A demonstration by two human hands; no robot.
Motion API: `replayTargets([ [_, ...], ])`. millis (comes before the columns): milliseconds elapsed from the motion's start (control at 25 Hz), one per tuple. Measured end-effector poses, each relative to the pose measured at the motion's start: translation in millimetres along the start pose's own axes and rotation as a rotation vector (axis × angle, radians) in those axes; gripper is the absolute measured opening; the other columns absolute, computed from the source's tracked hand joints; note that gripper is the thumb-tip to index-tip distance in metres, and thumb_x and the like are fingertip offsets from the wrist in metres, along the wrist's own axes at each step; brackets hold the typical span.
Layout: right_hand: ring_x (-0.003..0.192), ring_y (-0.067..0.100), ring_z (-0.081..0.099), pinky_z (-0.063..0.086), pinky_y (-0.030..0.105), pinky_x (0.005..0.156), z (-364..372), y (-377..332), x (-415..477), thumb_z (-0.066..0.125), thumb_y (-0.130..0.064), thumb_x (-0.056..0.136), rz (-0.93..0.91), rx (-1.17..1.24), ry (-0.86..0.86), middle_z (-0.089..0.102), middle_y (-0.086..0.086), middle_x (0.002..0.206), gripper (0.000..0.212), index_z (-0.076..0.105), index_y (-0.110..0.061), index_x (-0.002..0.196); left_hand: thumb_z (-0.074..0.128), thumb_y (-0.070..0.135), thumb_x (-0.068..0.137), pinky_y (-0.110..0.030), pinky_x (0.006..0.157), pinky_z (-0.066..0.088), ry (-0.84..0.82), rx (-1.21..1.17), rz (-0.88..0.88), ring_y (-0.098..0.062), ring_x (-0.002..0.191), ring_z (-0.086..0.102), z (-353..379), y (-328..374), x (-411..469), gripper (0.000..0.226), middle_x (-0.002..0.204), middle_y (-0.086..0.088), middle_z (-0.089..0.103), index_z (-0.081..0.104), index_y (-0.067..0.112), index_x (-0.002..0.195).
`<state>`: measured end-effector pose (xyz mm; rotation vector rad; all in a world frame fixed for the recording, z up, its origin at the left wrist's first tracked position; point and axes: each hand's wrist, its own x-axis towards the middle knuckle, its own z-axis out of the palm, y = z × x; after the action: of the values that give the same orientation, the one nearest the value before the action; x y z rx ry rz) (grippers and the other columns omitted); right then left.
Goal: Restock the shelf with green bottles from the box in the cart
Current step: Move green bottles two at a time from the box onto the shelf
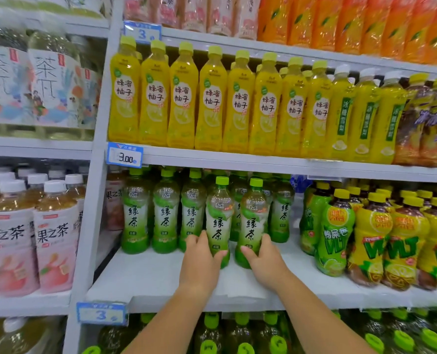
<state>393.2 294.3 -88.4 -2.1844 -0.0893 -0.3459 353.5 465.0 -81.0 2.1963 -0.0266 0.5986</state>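
Observation:
Two green tea bottles with green caps stand upright on the white middle shelf [145,277]. My left hand [202,261] grips the base of the left bottle [219,215]. My right hand [262,259] grips the base of the right bottle [254,218]. Both held bottles are in front of a row of the same green bottles [165,213] further back on the shelf. The box and the cart are out of view.
Yellow honey-citrus bottles [181,98] fill the shelf above. Lime and lemon tea bottles [365,233] stand to the right on the same shelf. Pink peach tea bottles [53,241] fill the left bay. Bare shelf surface lies in front of the green row, left of my hands.

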Motion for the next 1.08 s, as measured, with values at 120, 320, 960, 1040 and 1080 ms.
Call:
replayTargets([
  [120,0.120,0.019,0.054,0.045,0.046,0.104,3.1,6.4,12.7,0.062,-0.053,0.087,-0.046,0.024,-0.033,0.060,-0.004,0.125,0.047,0.044,-0.031,0.125,0.069,0.045,0.087,-0.026,0.088,0.046,0.054,0.043,0.010,-0.016,0.103,0.056,7.6,-4.7,11.2,0.046,0.114,0.002,0.050,0.054,0.018,0.122],
  [320,0.119,0.013,0.059,0.046,0.036,0.104,1.4,16.1,33.0,0.064,-0.044,0.092,-0.080,0.056,-0.082,0.064,-0.011,0.124,0.044,0.052,-0.028,0.131,0.064,0.056,0.088,-0.027,0.074,0.047,0.099,0.147,-0.064,-0.016,0.086,0.055,16.6,-5.6,26.2,0.044,0.097,0.003,0.054,0.050,0.017,0.102],
  [960,0.100,-0.020,0.053,0.046,0.021,0.095,7.2,22.9,36.7,0.071,-0.026,0.091,-0.119,0.119,-0.030,0.061,-0.030,0.110,0.038,0.057,-0.037,0.125,0.078,0.041,0.080,-0.029,0.056,0.043,0.106,0.032,-0.194,-0.011,0.065,0.058,20.7,-10.4,29.7,0.031,0.071,0.004,0.061,0.055,0.020,0.079],
  [1040,0.093,-0.021,0.052,0.044,0.014,0.084,7.7,22.6,37.3,0.072,-0.030,0.090,-0.117,0.097,-0.016,0.060,-0.033,0.103,0.034,0.058,-0.037,0.120,0.077,0.043,0.081,-0.030,0.059,0.046,0.112,0.069,-0.202,-0.013,0.067,0.058,21.3,-9.7,30.8,0.032,0.071,0.004,0.061,0.056,0.019,0.078],
  [1080,0.089,-0.020,0.052,0.042,0.010,0.078,7.5,22.0,37.1,0.073,-0.031,0.089,-0.107,0.092,0.001,0.060,-0.031,0.099,0.032,0.060,-0.035,0.118,0.076,0.044,0.081,-0.030,0.060,0.048,0.112,0.093,-0.204,-0.014,0.067,0.058,21.5,-9.0,31.3,0.032,0.070,0.003,0.061,0.057,0.018,0.078],
])
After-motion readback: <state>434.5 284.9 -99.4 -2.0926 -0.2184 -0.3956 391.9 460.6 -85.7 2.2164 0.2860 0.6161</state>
